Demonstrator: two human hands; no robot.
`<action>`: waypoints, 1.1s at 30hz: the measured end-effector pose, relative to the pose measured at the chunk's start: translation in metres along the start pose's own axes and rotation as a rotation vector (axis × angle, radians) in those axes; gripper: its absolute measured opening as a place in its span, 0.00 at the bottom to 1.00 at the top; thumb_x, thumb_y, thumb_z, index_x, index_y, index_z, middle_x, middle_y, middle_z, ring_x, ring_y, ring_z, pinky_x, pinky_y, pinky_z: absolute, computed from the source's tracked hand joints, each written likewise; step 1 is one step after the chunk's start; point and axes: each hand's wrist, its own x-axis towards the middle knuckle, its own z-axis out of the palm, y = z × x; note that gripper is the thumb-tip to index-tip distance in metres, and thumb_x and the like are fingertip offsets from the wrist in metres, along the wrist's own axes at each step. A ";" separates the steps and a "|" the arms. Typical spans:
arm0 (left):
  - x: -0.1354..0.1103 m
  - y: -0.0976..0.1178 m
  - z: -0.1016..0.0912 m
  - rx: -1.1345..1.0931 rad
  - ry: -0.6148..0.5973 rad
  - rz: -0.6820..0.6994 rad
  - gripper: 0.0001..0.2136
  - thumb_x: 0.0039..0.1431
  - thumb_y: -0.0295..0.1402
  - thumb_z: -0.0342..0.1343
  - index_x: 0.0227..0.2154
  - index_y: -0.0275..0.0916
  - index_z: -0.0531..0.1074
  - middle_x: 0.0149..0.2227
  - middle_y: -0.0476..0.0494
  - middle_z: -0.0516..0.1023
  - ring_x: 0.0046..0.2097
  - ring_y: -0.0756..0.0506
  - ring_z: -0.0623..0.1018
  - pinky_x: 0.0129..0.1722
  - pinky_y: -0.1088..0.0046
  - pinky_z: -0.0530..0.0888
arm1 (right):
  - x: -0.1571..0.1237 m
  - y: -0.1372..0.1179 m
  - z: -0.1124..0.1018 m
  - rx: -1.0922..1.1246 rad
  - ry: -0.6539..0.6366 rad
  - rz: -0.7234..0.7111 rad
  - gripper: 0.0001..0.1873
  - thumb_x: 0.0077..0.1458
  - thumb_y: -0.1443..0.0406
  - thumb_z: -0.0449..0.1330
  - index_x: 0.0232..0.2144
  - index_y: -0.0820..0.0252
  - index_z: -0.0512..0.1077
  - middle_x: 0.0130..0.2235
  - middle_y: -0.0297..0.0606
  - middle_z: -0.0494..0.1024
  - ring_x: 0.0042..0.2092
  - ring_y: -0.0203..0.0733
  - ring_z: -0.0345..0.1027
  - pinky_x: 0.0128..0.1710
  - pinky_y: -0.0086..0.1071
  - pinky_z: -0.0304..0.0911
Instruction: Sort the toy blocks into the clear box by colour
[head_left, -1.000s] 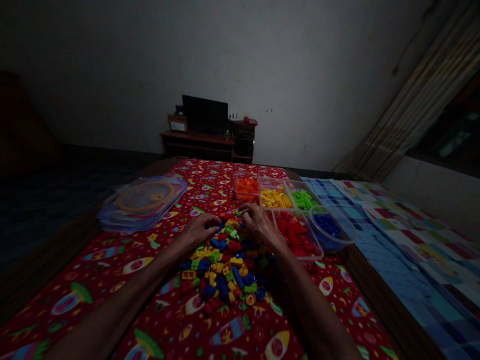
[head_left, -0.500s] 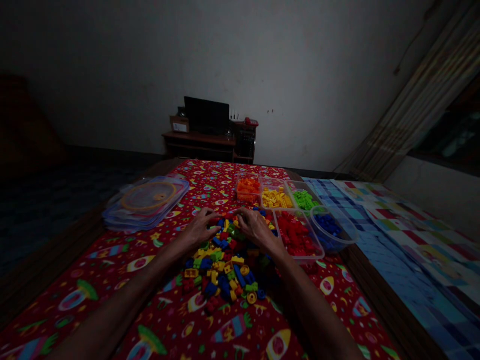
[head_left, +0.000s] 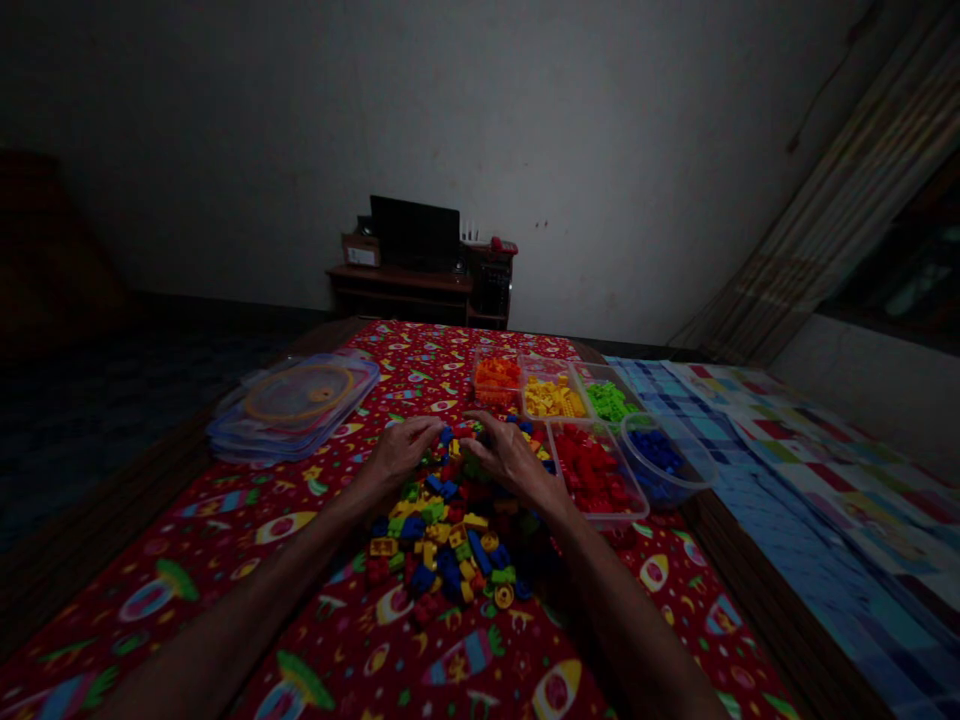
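Observation:
Loose toy bricks point(head_left: 457, 535) in blue, yellow, green and red lie in a heap on the red patterned cloth. At the far side of the heap, my left hand point(head_left: 405, 450) has its thumb and fingers pinched together, with a blue toy brick point(head_left: 446, 437) at their tips. Just across from it, my right hand point(head_left: 506, 452) hovers over the bricks, its thumb and forefinger apart and nothing visible between them. Right of the heap stand a clear tub of red bricks point(head_left: 592, 470) and a round tub of blue bricks point(head_left: 656, 452).
Behind are tubs of orange bricks point(head_left: 497, 375), yellow bricks point(head_left: 553, 397) and green bricks point(head_left: 609, 402). Stacked clear lids point(head_left: 296, 405) lie at the left on the cloth point(head_left: 180, 540). A desk with a monitor point(head_left: 415, 233) stands against the wall; a bed point(head_left: 810, 480) is at right.
A red piece that was between my two hands no longer shows there. My left fingers have closed to a pinch, and my right thumb and forefinger have spread apart.

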 end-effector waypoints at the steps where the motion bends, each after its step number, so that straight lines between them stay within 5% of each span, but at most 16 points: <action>1: 0.000 0.005 0.001 -0.017 -0.023 -0.010 0.30 0.54 0.59 0.42 0.35 0.39 0.77 0.41 0.42 0.81 0.45 0.39 0.77 0.47 0.65 0.72 | -0.001 -0.001 -0.001 0.012 -0.011 -0.025 0.19 0.60 0.62 0.54 0.54 0.59 0.65 0.36 0.38 0.76 0.37 0.38 0.68 0.38 0.28 0.59; 7: -0.003 0.012 0.006 -0.060 -0.101 -0.029 0.32 0.52 0.62 0.41 0.29 0.38 0.78 0.36 0.44 0.82 0.42 0.39 0.78 0.44 0.66 0.74 | 0.001 -0.002 0.005 -0.009 -0.055 -0.143 0.10 0.61 0.63 0.54 0.42 0.62 0.69 0.32 0.38 0.74 0.33 0.37 0.65 0.34 0.27 0.56; 15: -0.005 0.009 -0.005 -0.034 -0.023 -0.060 0.27 0.58 0.55 0.39 0.31 0.42 0.78 0.41 0.44 0.81 0.46 0.40 0.77 0.49 0.66 0.71 | 0.002 -0.004 -0.001 -0.147 -0.013 -0.064 0.04 0.58 0.68 0.51 0.34 0.62 0.66 0.28 0.35 0.69 0.30 0.36 0.61 0.31 0.28 0.53; 21: -0.001 0.008 -0.013 0.045 0.000 -0.039 0.26 0.57 0.54 0.40 0.31 0.41 0.78 0.42 0.44 0.81 0.47 0.39 0.77 0.47 0.67 0.72 | 0.005 0.024 -0.067 -0.274 0.241 0.177 0.10 0.56 0.69 0.48 0.34 0.61 0.69 0.28 0.37 0.71 0.30 0.38 0.63 0.32 0.29 0.55; 26: 0.005 -0.007 -0.020 0.101 0.031 -0.012 0.24 0.54 0.52 0.42 0.28 0.39 0.76 0.40 0.41 0.81 0.44 0.39 0.78 0.46 0.68 0.72 | -0.030 0.072 -0.137 -0.535 0.484 0.470 0.14 0.54 0.69 0.48 0.36 0.64 0.72 0.33 0.44 0.75 0.35 0.43 0.68 0.40 0.34 0.60; 33: 0.006 -0.031 -0.019 0.178 0.000 -0.033 0.21 0.54 0.49 0.44 0.31 0.40 0.77 0.40 0.39 0.81 0.43 0.39 0.78 0.45 0.65 0.73 | -0.068 0.101 -0.165 -0.619 0.361 0.673 0.15 0.51 0.67 0.53 0.40 0.64 0.74 0.39 0.49 0.77 0.44 0.48 0.69 0.47 0.38 0.61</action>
